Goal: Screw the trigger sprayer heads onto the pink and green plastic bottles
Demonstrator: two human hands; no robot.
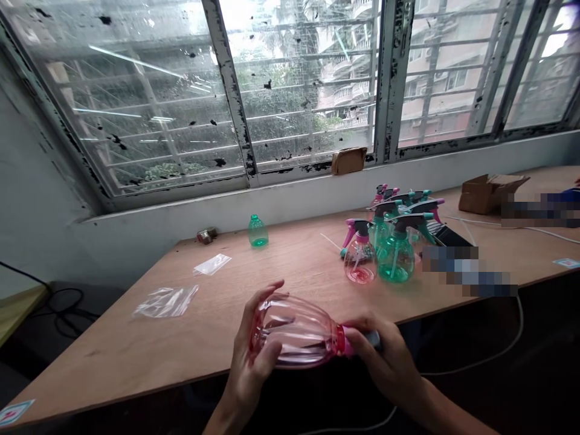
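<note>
A pink see-through spray bottle [296, 333] lies sideways in both my hands above the near edge of the wooden table [136, 350]. My left hand [247, 356] wraps round the bottle's base, fingers curled over it. My right hand [385, 359] grips the pink and grey spray head at the bottle's neck. A group of several finished spray bottles, green [396, 257] and pink [360, 266], stands further back to the right.
A lone green bottle without a head [257, 232] stands near the wall. Two clear plastic bags [167, 301] [211, 264] lie on the left of the table. A cardboard box [487, 192] sits at the far right, with cables across the table.
</note>
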